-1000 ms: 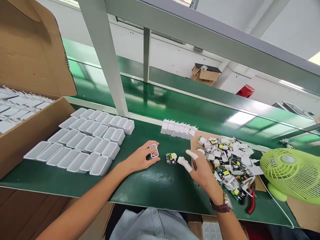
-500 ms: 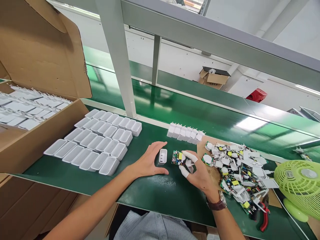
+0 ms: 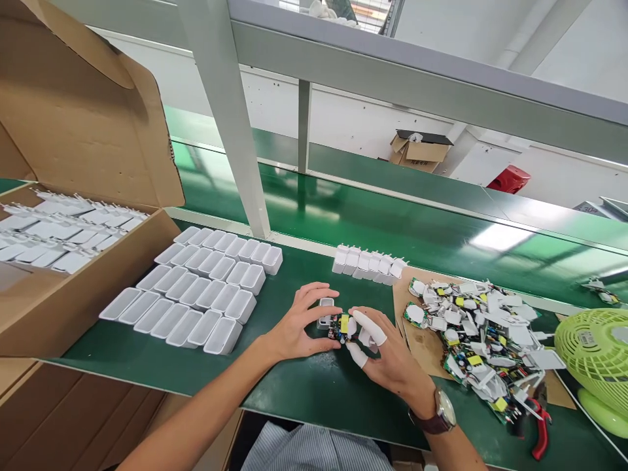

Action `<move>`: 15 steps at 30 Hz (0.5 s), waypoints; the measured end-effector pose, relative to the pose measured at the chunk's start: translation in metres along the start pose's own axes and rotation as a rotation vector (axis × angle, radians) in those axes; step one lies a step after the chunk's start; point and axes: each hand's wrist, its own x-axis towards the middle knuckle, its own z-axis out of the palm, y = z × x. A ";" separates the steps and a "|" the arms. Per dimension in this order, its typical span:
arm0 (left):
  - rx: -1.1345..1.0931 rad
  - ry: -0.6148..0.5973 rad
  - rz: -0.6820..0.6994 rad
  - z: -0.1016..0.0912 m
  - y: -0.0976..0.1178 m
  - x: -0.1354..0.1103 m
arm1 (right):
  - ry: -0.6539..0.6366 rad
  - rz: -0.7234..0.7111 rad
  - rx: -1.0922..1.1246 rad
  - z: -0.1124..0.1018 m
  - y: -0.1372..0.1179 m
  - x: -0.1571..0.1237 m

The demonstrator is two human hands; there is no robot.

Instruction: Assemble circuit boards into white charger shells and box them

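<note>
A small circuit board (image 3: 339,326) with a yellow transformer is in my right hand (image 3: 387,350), pinched between thumb and finger in white finger cots; a white plastic piece hangs at its right end. My left hand (image 3: 294,327) is curled around the board's left end, with thumb and index fingertip at its edges. Just behind the board stands a white charger housing (image 3: 326,303), upright on the green bench and partly hidden by the board and my left fingers. Rows of open white housings (image 3: 181,284) stand to the left.
An open carton (image 3: 98,261) of white parts is at the left. Several white pieces (image 3: 367,263) line the back edge. Circuit boards (image 3: 481,333) are heaped on cardboard at the right, near red-handled pliers (image 3: 541,428) and a green fan (image 3: 596,360). A metal post (image 3: 230,131) rises behind.
My right hand has brought the circuit board left, up to the housing. My left hand, apart from the board before, has moved its fingertips onto it. The view has shifted slightly.
</note>
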 end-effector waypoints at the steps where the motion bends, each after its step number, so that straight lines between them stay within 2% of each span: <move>1: -0.013 -0.011 0.000 0.000 0.001 0.001 | -0.001 0.000 0.001 0.000 0.000 0.000; 7: -0.077 -0.085 0.015 0.000 0.003 0.000 | 0.014 -0.017 0.016 0.004 0.000 0.001; 9: -0.052 -0.111 -0.074 0.001 0.000 -0.003 | 0.046 0.003 -0.007 0.002 0.000 0.001; 12: 0.000 -0.169 -0.312 0.004 -0.007 -0.009 | 0.119 0.047 -0.065 -0.006 0.002 0.000; 15: -0.035 -0.211 -0.448 0.010 -0.013 -0.013 | 0.167 -0.011 -0.092 -0.009 0.002 -0.001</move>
